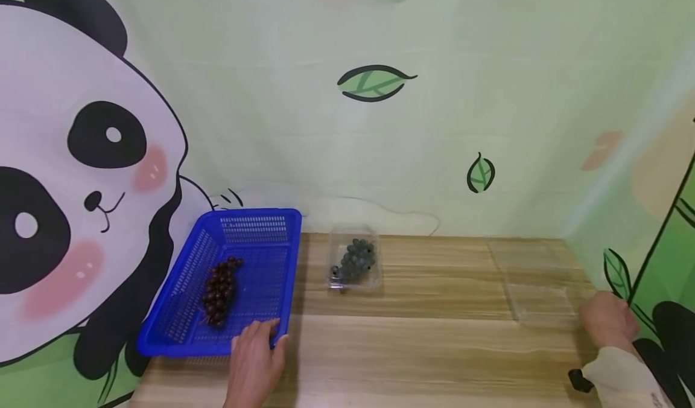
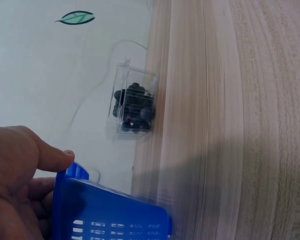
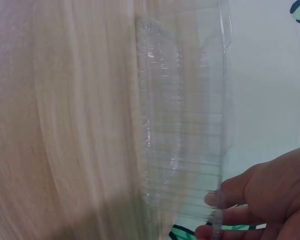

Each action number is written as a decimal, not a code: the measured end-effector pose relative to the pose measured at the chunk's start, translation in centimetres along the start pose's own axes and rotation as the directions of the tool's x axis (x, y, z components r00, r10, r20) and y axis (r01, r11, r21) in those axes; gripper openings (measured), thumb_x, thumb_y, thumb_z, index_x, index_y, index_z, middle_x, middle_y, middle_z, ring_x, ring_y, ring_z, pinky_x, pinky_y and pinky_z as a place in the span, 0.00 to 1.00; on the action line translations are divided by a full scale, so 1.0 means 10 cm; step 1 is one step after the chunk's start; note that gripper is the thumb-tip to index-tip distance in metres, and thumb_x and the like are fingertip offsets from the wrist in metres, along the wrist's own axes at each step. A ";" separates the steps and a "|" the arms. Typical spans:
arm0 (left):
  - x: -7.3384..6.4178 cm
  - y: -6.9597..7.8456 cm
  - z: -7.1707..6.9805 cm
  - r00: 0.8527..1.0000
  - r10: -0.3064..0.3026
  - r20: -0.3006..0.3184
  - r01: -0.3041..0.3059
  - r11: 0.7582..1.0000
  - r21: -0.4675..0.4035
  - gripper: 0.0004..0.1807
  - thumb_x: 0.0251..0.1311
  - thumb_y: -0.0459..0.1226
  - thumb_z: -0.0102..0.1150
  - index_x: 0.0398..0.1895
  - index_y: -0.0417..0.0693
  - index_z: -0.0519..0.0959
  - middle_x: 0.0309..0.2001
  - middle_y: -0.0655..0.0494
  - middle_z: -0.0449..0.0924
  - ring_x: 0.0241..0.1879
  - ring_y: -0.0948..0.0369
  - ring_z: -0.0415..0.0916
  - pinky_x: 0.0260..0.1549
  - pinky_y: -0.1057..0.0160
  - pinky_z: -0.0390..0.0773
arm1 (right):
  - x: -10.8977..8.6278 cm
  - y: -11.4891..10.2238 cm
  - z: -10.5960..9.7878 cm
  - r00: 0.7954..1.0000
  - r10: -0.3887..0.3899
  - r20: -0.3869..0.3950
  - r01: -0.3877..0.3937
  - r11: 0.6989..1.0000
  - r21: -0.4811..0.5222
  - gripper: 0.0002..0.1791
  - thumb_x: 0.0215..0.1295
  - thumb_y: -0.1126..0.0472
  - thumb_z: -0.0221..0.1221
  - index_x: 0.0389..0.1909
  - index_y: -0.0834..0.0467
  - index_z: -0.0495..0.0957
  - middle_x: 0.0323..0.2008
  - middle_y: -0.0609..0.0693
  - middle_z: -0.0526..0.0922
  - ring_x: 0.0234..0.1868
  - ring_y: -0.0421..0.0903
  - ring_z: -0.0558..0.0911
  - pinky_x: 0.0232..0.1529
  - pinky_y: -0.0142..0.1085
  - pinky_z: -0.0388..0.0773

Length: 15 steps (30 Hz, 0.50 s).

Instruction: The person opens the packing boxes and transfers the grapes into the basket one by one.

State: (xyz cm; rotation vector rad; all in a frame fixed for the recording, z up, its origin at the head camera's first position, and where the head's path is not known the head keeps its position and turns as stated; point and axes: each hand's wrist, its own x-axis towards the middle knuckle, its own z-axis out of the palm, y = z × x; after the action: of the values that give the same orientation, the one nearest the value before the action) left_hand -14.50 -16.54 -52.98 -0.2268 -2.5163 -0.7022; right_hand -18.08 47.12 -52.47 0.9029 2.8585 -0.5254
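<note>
My left hand (image 1: 255,360) grips the near right corner of a blue plastic basket (image 1: 295,248). In the left wrist view the thumb (image 2: 57,156) lies over the rim while the other fingers curl below it. A bunch of dark red grapes (image 1: 219,290) lies in the basket. At the right, my right hand (image 1: 608,320) pinches the edge of a clear plastic container (image 1: 537,287). The right wrist view has the thumb and fingers on either side of the clear rim (image 3: 224,100), and no contents show inside.
Between the hands, near the wall, a small clear plastic box (image 1: 335,245) holds a bunch of dark blue-black grapes (image 1: 358,260). The wooden table (image 1: 412,353) meets a printed backdrop (image 1: 326,136) with a panda and leaves behind and at both sides.
</note>
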 end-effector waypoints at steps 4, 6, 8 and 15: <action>0.02 0.02 0.00 1.000 -0.006 0.009 0.006 1.000 -0.001 0.17 0.52 0.31 0.76 0.45 0.35 0.85 0.33 0.49 0.81 0.37 0.48 0.78 0.35 0.51 0.67 | -0.03 -0.02 -0.04 1.000 -0.001 0.005 0.001 1.000 -0.013 0.17 0.67 0.65 0.46 0.36 0.78 0.74 0.30 0.70 0.77 0.30 0.59 0.75 0.29 0.50 0.74; 0.02 0.02 0.00 1.000 -0.005 0.005 0.005 1.000 -0.001 0.17 0.51 0.30 0.76 0.45 0.35 0.85 0.33 0.49 0.81 0.37 0.47 0.78 0.35 0.51 0.67 | -0.03 -0.03 -0.06 1.000 -0.011 0.001 0.011 1.000 -0.018 0.17 0.66 0.64 0.47 0.36 0.78 0.74 0.32 0.73 0.77 0.32 0.61 0.77 0.29 0.52 0.74; 0.01 0.03 -0.01 1.000 -0.005 0.002 0.005 1.000 0.000 0.17 0.51 0.30 0.76 0.45 0.34 0.85 0.33 0.48 0.81 0.37 0.47 0.78 0.35 0.51 0.66 | -0.04 -0.03 -0.08 1.000 -0.022 -0.003 0.022 1.000 -0.019 0.17 0.66 0.64 0.47 0.36 0.79 0.74 0.34 0.76 0.77 0.34 0.65 0.79 0.29 0.53 0.74; 0.01 0.04 -0.02 1.000 -0.017 0.022 0.017 1.000 0.000 0.17 0.52 0.30 0.75 0.45 0.34 0.85 0.34 0.48 0.81 0.38 0.46 0.79 0.35 0.50 0.67 | -0.07 -0.06 -0.13 0.999 -0.044 -0.005 0.044 0.999 -0.002 0.21 0.67 0.63 0.47 0.43 0.81 0.74 0.42 0.82 0.76 0.41 0.74 0.79 0.30 0.55 0.75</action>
State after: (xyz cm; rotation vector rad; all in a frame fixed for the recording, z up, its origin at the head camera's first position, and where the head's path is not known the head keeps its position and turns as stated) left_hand -14.41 -16.31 -52.60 -0.2144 -2.5419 -0.7101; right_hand -17.89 46.73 -50.94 0.8446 2.8885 -0.5257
